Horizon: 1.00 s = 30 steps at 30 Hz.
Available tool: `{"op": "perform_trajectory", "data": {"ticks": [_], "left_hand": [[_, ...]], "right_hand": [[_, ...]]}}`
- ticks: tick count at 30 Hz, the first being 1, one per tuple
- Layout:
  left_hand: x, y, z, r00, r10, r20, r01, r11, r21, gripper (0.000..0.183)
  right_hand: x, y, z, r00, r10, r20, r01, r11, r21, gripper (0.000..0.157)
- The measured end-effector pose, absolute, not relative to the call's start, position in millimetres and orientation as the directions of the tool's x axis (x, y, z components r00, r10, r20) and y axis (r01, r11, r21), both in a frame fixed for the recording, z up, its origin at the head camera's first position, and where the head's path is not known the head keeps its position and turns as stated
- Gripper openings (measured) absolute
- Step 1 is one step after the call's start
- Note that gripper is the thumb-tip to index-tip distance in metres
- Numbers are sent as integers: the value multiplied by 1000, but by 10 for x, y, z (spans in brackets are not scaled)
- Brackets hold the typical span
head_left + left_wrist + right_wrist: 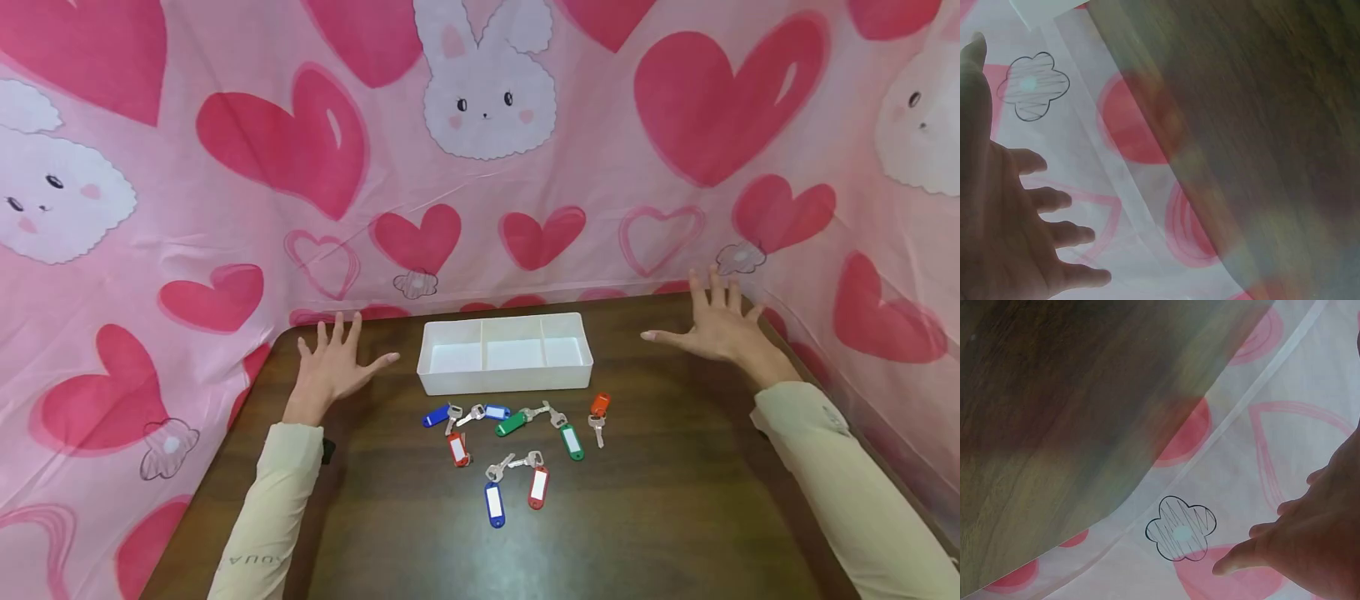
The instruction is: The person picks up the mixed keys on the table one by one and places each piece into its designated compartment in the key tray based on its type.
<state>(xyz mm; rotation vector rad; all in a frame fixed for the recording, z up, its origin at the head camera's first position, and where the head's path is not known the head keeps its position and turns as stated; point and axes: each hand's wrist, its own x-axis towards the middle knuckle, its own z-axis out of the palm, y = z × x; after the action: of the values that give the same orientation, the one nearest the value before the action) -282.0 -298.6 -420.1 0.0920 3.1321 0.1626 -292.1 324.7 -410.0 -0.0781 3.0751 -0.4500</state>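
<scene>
Both hands are raised with fingers spread, holding nothing. The left hand [330, 371] is over the table's left side, left of a white three-compartment box [506, 380]. My right hand [716, 327] is farther off, to the box's right. In front of the box lie several keys with coloured tags: a blue tag [437, 416], a second blue tag [497, 412], a red tag [458, 450], a green tag [513, 424] and another green tag [572, 442]. An orange-red tag [600, 405] lies to the right. Nearer are a blue tag [494, 505] and a red tag [538, 487].
The dark wooden table [645, 517] ends at the back against a pink cloth [480, 192] with hearts and rabbits, which also hangs at both sides. A white corner of the box [1047, 9] shows at the top of the left wrist view.
</scene>
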Motion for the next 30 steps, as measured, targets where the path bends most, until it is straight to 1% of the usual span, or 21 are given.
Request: {"op": "perform_trajectory", "data": {"ticks": [10, 21, 25, 30], "left_hand": [[-2781, -2975, -4191, -998, 67, -7, 65, 990, 125, 124], [-2745, -2930, -4214, -996, 85, 31, 88, 987, 134, 123], [-2721, -2929, -4217, -996, 87, 24, 90, 983, 159, 122], [-2683, -2916, -4220, -996, 94, -9, 89, 970, 227, 119]], "right_hand": [[-2925, 3233, -4091, -998, -59, -23, -50, 958, -283, 144], [-2894, 3169, -4044, -995, -95, 4, -92, 955, -281, 142], [-2887, 3135, -4029, -994, -112, 20, -113, 950, -290, 142], [-2867, 3077, -4032, -991, -126, 41, -133, 946, -296, 140]]}}
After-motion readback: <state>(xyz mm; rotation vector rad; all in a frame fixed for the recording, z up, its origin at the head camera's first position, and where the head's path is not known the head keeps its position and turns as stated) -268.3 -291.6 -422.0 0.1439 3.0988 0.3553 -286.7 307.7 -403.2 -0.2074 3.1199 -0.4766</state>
